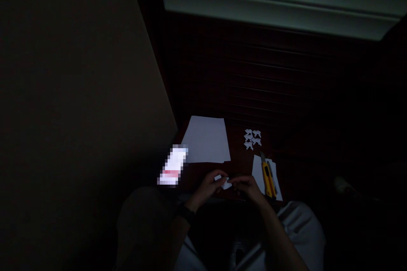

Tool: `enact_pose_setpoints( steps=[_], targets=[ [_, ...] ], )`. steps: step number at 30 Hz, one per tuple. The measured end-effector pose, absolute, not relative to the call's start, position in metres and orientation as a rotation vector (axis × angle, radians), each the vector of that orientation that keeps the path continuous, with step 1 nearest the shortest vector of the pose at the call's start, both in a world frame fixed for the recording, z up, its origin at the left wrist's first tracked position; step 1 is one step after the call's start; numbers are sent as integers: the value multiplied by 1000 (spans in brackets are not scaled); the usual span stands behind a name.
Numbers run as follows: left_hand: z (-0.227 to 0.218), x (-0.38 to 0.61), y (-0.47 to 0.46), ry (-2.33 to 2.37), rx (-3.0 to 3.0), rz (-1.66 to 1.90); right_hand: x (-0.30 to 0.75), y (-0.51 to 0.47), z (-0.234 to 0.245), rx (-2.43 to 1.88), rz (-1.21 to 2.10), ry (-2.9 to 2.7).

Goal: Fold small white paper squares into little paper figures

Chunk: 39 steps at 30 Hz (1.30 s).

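A small folded piece of white paper (pixel 226 185) is held between my two hands over the near edge of a dark table. My left hand (pixel 210 184), with a dark band on its wrist, grips the paper from the left, thumb and fingers closed on it. My right hand (pixel 249 186) pinches the paper's right side with its fingertips. The fine folds are too dim to make out. Several small folded white paper shapes (pixel 252 139) lie grouped beyond my right hand.
A stack of white sheets (pixel 206 142) lies at the back left of the table (pixel 237 152). A lit phone screen (pixel 173 166), blurred out, is at the left. A yellow utility knife (pixel 268 177) rests on smaller white paper (pixel 258 171) at the right. A wall stands left.
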<state>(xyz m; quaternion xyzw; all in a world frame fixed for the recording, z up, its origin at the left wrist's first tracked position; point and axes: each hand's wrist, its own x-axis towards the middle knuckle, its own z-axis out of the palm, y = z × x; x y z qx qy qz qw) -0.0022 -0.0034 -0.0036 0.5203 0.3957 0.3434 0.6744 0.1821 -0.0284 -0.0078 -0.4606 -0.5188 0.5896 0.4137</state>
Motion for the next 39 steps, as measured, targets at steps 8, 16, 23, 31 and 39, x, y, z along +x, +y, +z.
enact_pose_setpoints(
  steps=[8,16,23,31,39],
  targets=[
    [-3,-3,-5,909,1244,794,179,-27,-10,-1184,1387,-1383],
    [-3,-3,-5,878,1273,772,178,-26,-13,-1285,1382,-1304],
    [-2,-3,-6,855,1287,815,177,-26,-14,-1267,1362,-1255],
    [-9,2,-6,892,1288,830,176,-25,-15,-1288,1340,-1281],
    [-8,0,-5,922,1286,822,173,-24,-11,-1256,1392,-1374]
  ],
)
